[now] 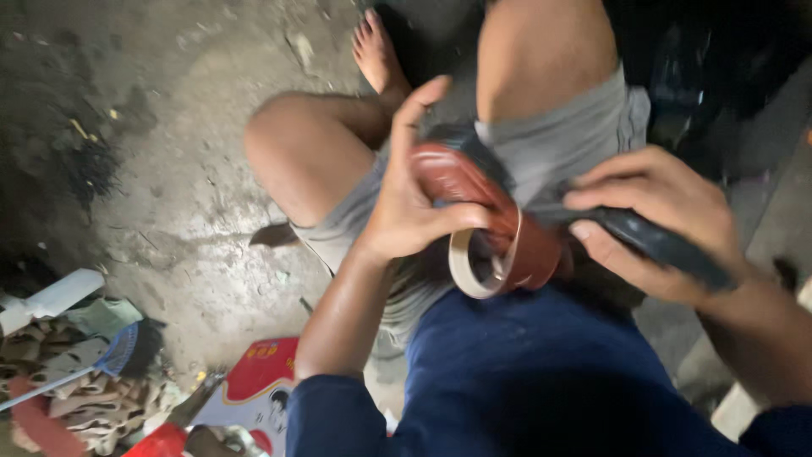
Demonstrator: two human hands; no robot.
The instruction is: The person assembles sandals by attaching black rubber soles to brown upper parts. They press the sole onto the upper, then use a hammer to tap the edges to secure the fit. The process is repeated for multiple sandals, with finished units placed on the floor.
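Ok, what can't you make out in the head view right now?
- Reddish-brown leather piece: its far end, hidden behind the left hand.
- Dark tool: its kind, blurred and wrapped by the right hand.
- Red-and-white printed box: cut off by the bottom edge.
- Top right corner: too dark.

A flat rectangular printed package point(258, 385), red across its upper part and white below with a small dark printed figure, lies on the concrete floor well below and to the left of the left hand point(414, 199), beside that forearm. Red characters mark its red field. No screens or signs show.
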